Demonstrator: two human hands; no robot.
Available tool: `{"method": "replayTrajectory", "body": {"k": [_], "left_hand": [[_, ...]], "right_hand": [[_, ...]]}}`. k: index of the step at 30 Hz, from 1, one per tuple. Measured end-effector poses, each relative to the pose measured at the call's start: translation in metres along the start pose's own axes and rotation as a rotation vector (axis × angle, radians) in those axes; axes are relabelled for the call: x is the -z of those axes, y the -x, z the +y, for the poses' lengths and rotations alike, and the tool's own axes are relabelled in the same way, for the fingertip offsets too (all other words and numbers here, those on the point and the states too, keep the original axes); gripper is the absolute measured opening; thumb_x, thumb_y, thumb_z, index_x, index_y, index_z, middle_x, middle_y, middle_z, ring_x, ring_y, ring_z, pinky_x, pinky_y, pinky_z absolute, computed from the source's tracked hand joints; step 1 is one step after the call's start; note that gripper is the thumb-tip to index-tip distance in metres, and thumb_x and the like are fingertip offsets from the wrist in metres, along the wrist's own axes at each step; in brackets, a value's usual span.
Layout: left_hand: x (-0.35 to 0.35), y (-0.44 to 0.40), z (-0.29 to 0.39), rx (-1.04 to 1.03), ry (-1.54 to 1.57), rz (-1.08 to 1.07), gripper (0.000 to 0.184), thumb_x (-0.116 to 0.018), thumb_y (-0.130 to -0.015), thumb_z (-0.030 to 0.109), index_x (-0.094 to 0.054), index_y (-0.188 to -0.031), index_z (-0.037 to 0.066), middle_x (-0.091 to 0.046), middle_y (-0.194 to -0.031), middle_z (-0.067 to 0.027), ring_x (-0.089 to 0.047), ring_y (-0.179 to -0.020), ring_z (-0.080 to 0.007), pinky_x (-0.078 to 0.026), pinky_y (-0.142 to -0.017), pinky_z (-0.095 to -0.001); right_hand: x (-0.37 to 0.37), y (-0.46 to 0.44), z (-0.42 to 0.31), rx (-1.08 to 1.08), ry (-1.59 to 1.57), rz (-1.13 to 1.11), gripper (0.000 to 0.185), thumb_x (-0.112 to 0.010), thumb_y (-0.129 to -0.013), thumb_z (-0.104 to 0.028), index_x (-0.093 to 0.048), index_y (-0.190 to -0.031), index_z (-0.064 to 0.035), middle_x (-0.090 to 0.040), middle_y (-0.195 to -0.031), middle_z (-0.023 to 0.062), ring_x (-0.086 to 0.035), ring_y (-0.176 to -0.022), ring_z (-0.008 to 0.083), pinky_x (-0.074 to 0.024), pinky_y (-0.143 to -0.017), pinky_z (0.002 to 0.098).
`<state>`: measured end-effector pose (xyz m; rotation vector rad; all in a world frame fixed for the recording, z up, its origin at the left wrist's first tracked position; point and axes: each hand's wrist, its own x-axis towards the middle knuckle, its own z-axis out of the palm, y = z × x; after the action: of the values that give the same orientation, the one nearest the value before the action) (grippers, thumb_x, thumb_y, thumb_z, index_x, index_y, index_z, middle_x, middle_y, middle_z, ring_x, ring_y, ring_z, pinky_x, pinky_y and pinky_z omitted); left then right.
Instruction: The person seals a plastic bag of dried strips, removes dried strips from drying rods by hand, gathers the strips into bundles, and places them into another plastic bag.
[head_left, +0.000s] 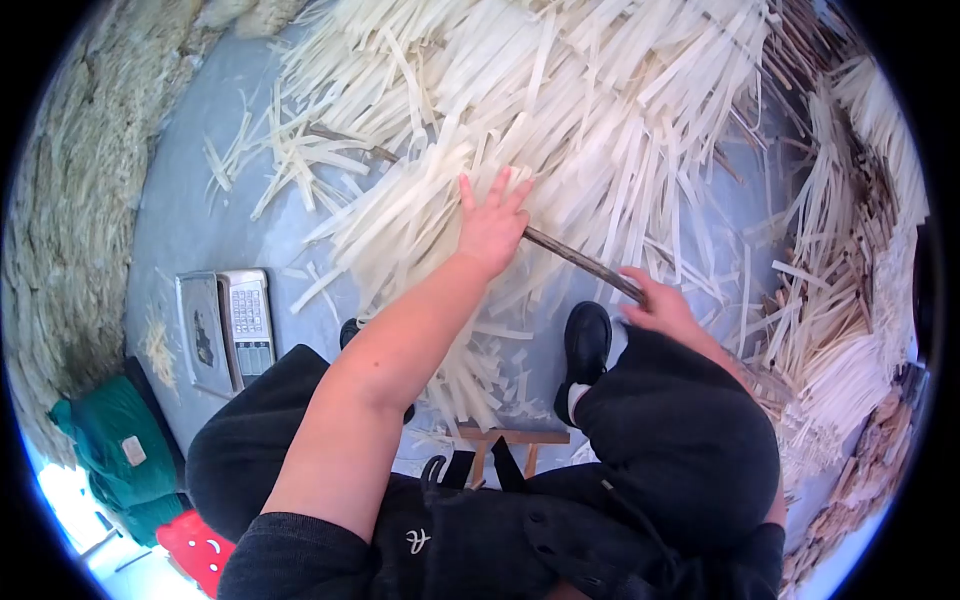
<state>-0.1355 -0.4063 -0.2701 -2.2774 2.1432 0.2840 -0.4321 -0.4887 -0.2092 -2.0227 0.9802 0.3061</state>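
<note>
My right hand (657,308) is closed around the near end of a thin dark wooden stick (580,260), close to my right knee. The stick slants up and left and passes under a heap of pale, flat, ribbon-like strips (560,150). On top of the strips lies my left hand (492,225), its fingers spread apart. Its thumb side is close to where the stick goes under; whether it touches the stick I cannot tell. Another piece of dark stick (380,153) shows among the strips to the upper left; the stretch between is covered.
A digital scale (250,310) sits on the grey floor at left. Bundled strips (840,370) and brown sticks or bark (850,490) line the right side. Stacked fibrous material (75,220) stands along the left, above a green bag (110,440). A wooden stool edge (520,436) shows beneath me.
</note>
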Motion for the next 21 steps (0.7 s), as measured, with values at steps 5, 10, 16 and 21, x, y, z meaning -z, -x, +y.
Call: {"method": "replayTrajectory", "body": {"k": [5, 10, 16, 21], "left_hand": [[0.002, 0.001, -0.015, 0.018, 0.130, 0.010, 0.010, -0.062, -0.083, 0.019, -0.066, -0.093, 0.020, -0.029, -0.153, 0.0069, -0.018, -0.145, -0.0275, -0.007, -0.109, -0.0727], [-0.016, -0.004, -0.025, 0.016, 0.041, 0.017, 0.015, -0.062, -0.084, 0.019, -0.065, -0.098, 0.023, -0.025, -0.155, 0.0087, -0.017, -0.146, -0.0257, -0.011, -0.110, -0.0707], [-0.027, -0.009, -0.044, 0.166, 0.089, -0.027, 0.017, -0.064, -0.084, 0.020, -0.065, -0.101, 0.023, -0.025, -0.155, 0.0088, -0.020, -0.145, -0.0265, -0.016, -0.111, -0.0675], [-0.027, -0.007, -0.054, 0.203, 0.150, -0.062, 0.021, -0.065, -0.083, 0.018, -0.065, -0.103, 0.025, -0.025, -0.155, 0.0062, -0.022, -0.144, -0.0280, -0.020, -0.111, -0.0633]], "right_hand": [[-0.016, -0.012, 0.004, 0.007, 0.189, 0.098, 0.029, -0.061, -0.089, -0.032, -0.055, -0.098, -0.0054, -0.063, -0.076, 0.0176, -0.061, -0.071, 0.0395, -0.0477, -0.063, 0.0461], [0.003, 0.036, 0.045, 0.046, 0.506, 0.330, 0.025, -0.062, -0.089, -0.031, -0.053, -0.091, -0.0079, -0.061, -0.074, 0.0126, -0.060, -0.068, 0.0365, -0.0474, -0.061, 0.0463], [0.023, 0.104, 0.141, -0.048, 0.780, 0.476, 0.018, -0.065, -0.082, -0.019, -0.052, -0.090, -0.0092, -0.056, -0.077, 0.0107, -0.058, -0.070, 0.0336, -0.0458, -0.062, 0.0457], [0.032, 0.126, 0.173, -0.177, 0.793, 0.735, 0.020, -0.065, -0.078, -0.013, -0.053, -0.093, -0.0076, -0.056, -0.079, 0.0142, -0.057, -0.078, 0.0359, -0.0448, -0.070, 0.0470]]}}
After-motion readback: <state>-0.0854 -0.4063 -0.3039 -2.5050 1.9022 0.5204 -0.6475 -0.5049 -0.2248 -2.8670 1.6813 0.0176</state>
